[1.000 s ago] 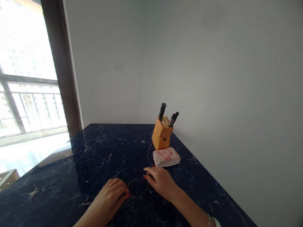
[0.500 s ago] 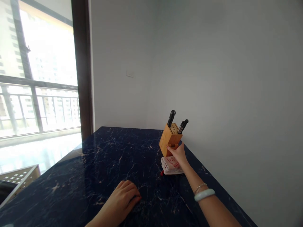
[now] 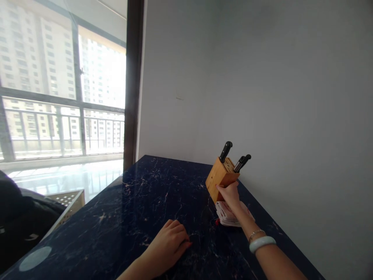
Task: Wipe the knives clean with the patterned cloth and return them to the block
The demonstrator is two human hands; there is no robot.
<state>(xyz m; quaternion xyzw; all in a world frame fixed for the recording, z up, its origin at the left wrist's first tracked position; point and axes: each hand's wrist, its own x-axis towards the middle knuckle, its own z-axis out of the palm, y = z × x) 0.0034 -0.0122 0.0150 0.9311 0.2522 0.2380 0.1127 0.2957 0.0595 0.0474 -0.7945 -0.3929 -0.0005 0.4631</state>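
Note:
My right hand [image 3: 231, 194] grips the lower front of a wooden knife block [image 3: 219, 177], its thumb along the left side and its other fingers mostly hidden. From the block's slanted top stick out a black-handled knife [image 3: 225, 151] and, on the right, more black handles [image 3: 241, 163], one with a silvery part. Under my right wrist lies a folded white cloth [image 3: 227, 216] with pink or red marks, close against the block's base. My left hand [image 3: 171, 241] rests on the dark table with its fingers curled in and nothing visible in them.
The dark blue marbled tabletop [image 3: 163, 190] runs along a pale wall [image 3: 279, 116] on the right. Off its left edge stand a perforated crate or chair frame [image 3: 71, 206] and dark fabric [image 3: 26, 221]. A pale round spot [image 3: 35, 258] marks the near left corner.
The view has turned left, so everything appears farther right and more of the window side shows. My right hand keeps its grip on the knife block; my left hand stays curled on the table.

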